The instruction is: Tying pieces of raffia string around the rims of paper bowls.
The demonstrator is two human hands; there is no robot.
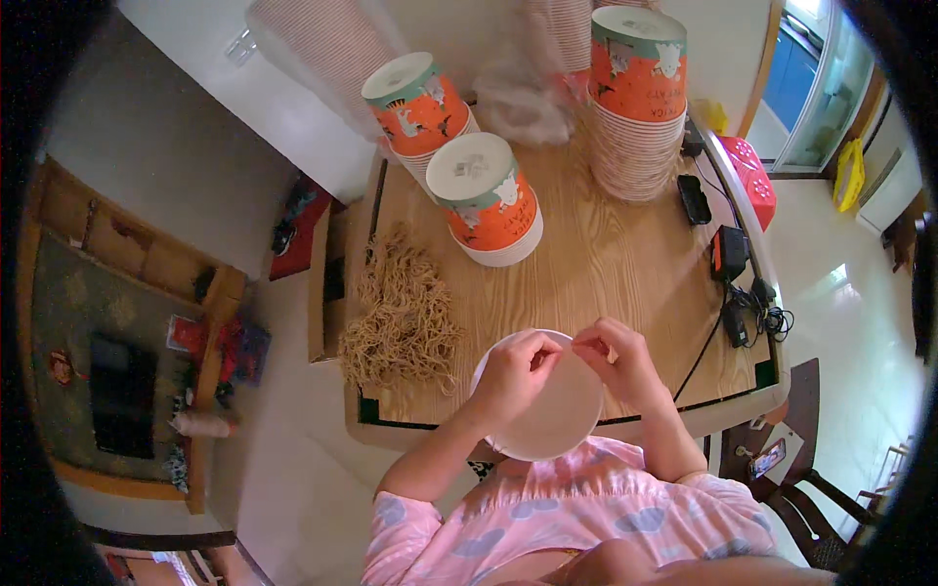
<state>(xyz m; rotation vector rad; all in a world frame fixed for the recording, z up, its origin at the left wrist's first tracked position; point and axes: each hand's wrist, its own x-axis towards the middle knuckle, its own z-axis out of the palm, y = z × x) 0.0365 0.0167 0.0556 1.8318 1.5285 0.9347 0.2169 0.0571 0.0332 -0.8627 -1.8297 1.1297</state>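
A round white paper bucket (547,420) is at the table's front edge against my body, its pale inside facing up. My left hand (518,371) is closed over its upper left rim, fingertips pinched together. Across from it, my right hand (621,363) makes a similar pinch at the upper right rim. Whatever is between the fingertips is too small to make out. To the left lies a tangled heap of tan twine (403,317). Beyond my hands, an upside-down orange and green printed paper bucket (493,210) stands on the table.
More upturned buckets form a left stack (415,112) and a tall right stack (638,107). Plastic-wrapped buckets (322,44) are at the back. A black adapter (729,254) with cables and a black tray (694,200) line the table's right side. A red stool (750,181) stands beyond.
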